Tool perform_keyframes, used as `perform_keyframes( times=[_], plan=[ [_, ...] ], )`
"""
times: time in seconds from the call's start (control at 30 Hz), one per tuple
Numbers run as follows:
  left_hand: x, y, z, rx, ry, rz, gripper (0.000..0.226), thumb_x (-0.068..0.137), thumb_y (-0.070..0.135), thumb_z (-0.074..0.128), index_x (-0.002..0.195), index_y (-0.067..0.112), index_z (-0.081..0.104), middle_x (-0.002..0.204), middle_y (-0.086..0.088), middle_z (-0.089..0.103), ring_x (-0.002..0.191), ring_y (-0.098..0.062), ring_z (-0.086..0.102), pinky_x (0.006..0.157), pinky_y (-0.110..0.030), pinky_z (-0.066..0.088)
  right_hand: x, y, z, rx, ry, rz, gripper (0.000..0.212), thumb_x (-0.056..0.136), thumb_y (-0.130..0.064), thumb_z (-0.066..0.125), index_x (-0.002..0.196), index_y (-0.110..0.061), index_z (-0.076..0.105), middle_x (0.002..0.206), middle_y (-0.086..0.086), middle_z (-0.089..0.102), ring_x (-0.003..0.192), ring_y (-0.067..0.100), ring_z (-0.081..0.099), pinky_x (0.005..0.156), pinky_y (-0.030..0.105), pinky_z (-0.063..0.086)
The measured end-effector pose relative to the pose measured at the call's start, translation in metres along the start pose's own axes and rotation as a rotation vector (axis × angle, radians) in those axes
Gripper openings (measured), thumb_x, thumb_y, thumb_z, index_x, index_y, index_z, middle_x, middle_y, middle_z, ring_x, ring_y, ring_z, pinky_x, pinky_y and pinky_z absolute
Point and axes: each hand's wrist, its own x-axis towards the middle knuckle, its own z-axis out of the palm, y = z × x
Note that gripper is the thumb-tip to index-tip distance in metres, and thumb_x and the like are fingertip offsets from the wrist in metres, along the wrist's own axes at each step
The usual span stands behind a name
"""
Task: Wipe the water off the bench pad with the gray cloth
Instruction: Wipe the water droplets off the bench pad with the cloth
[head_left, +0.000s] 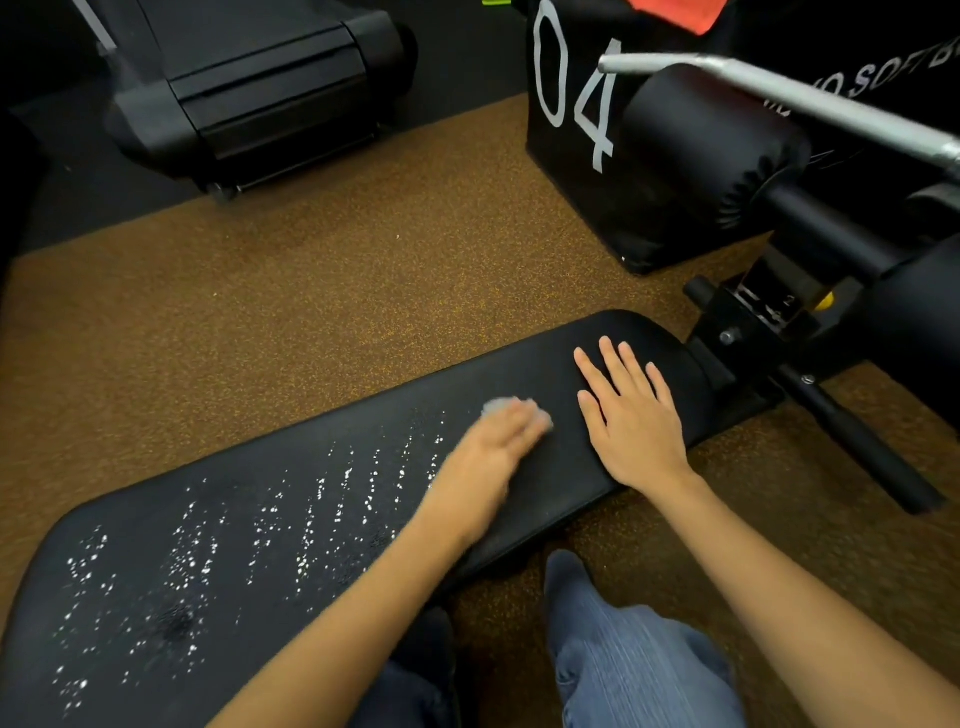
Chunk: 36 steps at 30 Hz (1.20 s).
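While the left hand (498, 441) presses the gray cloth (514, 408) flat on the bench pad (550, 488) beside the open, resting right hand (631, 421), it should sweep firmly leftward, where the water droplets (291, 525) lie.

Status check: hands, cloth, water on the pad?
Left hand pressing gray cloth on bench pad. Right hand flat, empty. Water droplets cover pad's left stretch. Nothing in the way.
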Motion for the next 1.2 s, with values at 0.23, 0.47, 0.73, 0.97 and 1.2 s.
perform_keyframes(
  times=[0.23, 0.47, 0.73, 0.97, 1.2],
  plan=[
    [0.007, 0.008, -0.008, 0.008, 0.160, -0.245, 0.050, 0.086, -0.006, 0.041, 0.132, 0.001, 0.058, 0.141, -0.015, 0.054, 0.136, -0.027, 0.045, 0.117, -0.033, 0.029, -0.035, -0.018, -0.004, 0.025, -0.112, -0.120, 0.050, 0.098, -0.056, 0.016, 0.148, -0.052, 0.007, 0.162, -0.007, 0.005, 0.149, 0.019, 0.000, 0.118, 0.049, 0.008],
    [-0.018, 0.007, -0.006, 0.086, 0.017, -0.056, 0.063, 0.089, -0.006, 0.041, 0.148, 0.013, 0.040, 0.156, -0.009, 0.036, 0.148, -0.023, 0.023, 0.124, -0.033, 0.009, -0.039, -0.042, -0.011, -0.042, -0.179, -0.029, 0.054, 0.102, -0.044, 0.022, 0.150, -0.045, -0.003, 0.163, -0.001, -0.002, 0.149, 0.026, -0.002, 0.118, 0.049, 0.011],
    [-0.005, -0.003, -0.013, 0.075, 0.000, -0.117, 0.082, 0.082, -0.017, 0.046, 0.153, 0.018, 0.026, 0.163, -0.005, 0.017, 0.152, -0.023, 0.003, 0.122, -0.036, 0.001, -0.039, -0.039, -0.008, -0.012, -0.153, -0.031, 0.053, 0.101, -0.045, 0.022, 0.149, -0.047, 0.001, 0.162, -0.003, 0.002, 0.149, 0.025, 0.001, 0.118, 0.048, 0.010],
    [0.001, -0.018, -0.016, 0.066, 0.162, -0.328, 0.085, 0.074, -0.025, 0.051, 0.149, 0.012, 0.037, 0.158, -0.013, 0.029, 0.150, -0.033, 0.013, 0.118, -0.054, 0.025, -0.039, -0.035, -0.008, -0.012, -0.154, -0.037, 0.052, 0.100, -0.048, 0.017, 0.148, -0.050, -0.002, 0.162, -0.005, 0.000, 0.149, 0.024, -0.001, 0.118, 0.047, 0.007],
    [-0.030, 0.007, -0.006, 0.242, 0.015, -0.032, 0.093, 0.068, -0.018, 0.063, 0.152, 0.005, 0.029, 0.159, -0.017, 0.026, 0.148, -0.039, 0.016, 0.120, -0.044, 0.006, -0.042, -0.035, -0.005, -0.012, -0.121, -0.034, 0.049, 0.102, -0.048, 0.013, 0.150, -0.047, 0.005, 0.162, -0.003, 0.007, 0.149, 0.025, 0.005, 0.117, 0.049, 0.010]
  ],
)
